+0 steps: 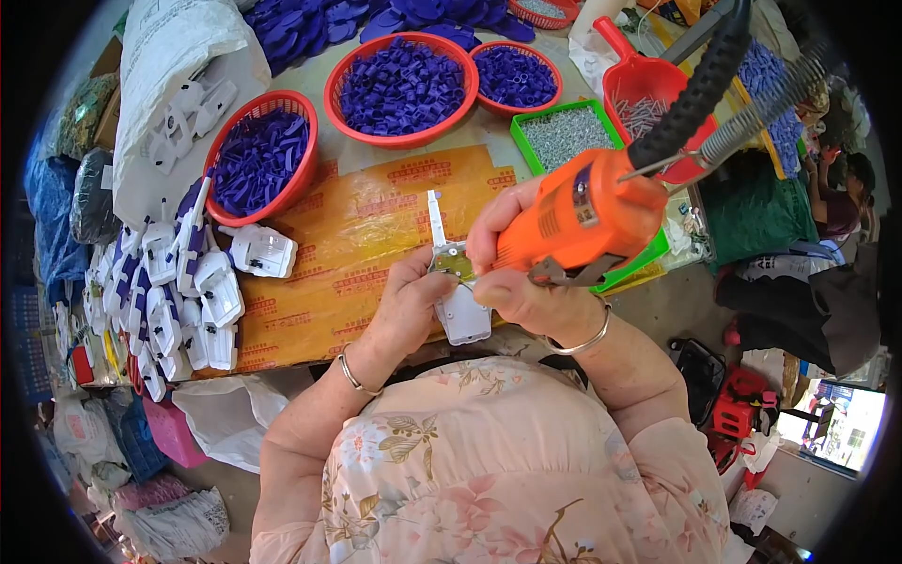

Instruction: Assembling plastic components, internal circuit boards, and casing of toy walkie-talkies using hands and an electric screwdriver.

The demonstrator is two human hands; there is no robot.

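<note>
Clamping white casing [465, 318] in left hand [412, 295] and orange electric screwdriver [564, 221] in right hand [534, 303], close together at frame centre, below large red basket [404, 141].

The counter [340, 150] has a pale top, with an orange-yellow sheet [366, 207] (red print runs across it) spread over its middle and reaching the near edge. White-and-violet plastic pieces [221, 291] lie heaped at the near left corner. Along the left edge rests a white sack [183, 47], white shells [174, 132] showing in its mouth. Flat violet pieces [310, 28] spread along the far edge. In front of them stand a large red basket [404, 141] and a smaller red basket [526, 109], with an oval red basket [299, 185] nearer the left edge; all three hold violet parts. Toward the right edge lie a green tray [520, 141] of small metal bits and a red scoop [648, 70] holding screws.
</note>
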